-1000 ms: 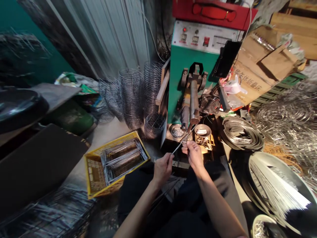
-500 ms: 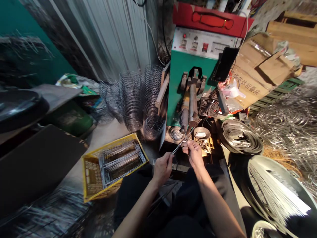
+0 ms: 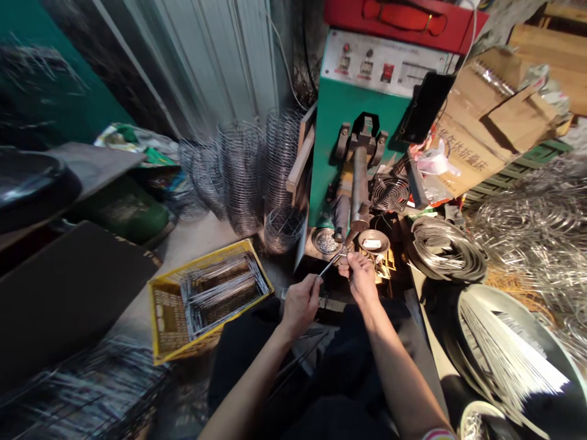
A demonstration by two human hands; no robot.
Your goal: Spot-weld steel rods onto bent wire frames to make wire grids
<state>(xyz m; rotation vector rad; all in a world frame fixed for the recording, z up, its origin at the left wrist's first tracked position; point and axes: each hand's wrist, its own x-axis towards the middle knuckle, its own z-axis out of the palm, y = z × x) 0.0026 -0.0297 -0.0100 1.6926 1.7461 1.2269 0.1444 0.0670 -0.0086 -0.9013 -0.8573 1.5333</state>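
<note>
My left hand [image 3: 300,304] is closed around the near end of a thin metal rod [image 3: 331,265]. The rod slants up and right to the jaws of a green machine [image 3: 358,101], which looks like a spot welder. My right hand [image 3: 362,276] pinches at the rod's far end, just below the machine's metal tips [image 3: 343,237]; what its fingertips hold is too small to make out. Left of the tips sits a round dish [image 3: 324,241] of small metal pieces. On the right is another dish [image 3: 373,242] with a white piece in it.
A yellow crate [image 3: 153,321] of wire frames stands at the left. Behind it rise stacks of wire rings [image 3: 241,177]. To the right lie a coil of metal strips [image 3: 447,252] and a large basin [image 3: 545,311] with straight rods. A cardboard box [image 3: 477,140] leans farther back.
The view has shifted slightly, so the machine's panel appears higher and the crate farther left. Both hands stay almost in place, with the rod still at the machine's tips.
</note>
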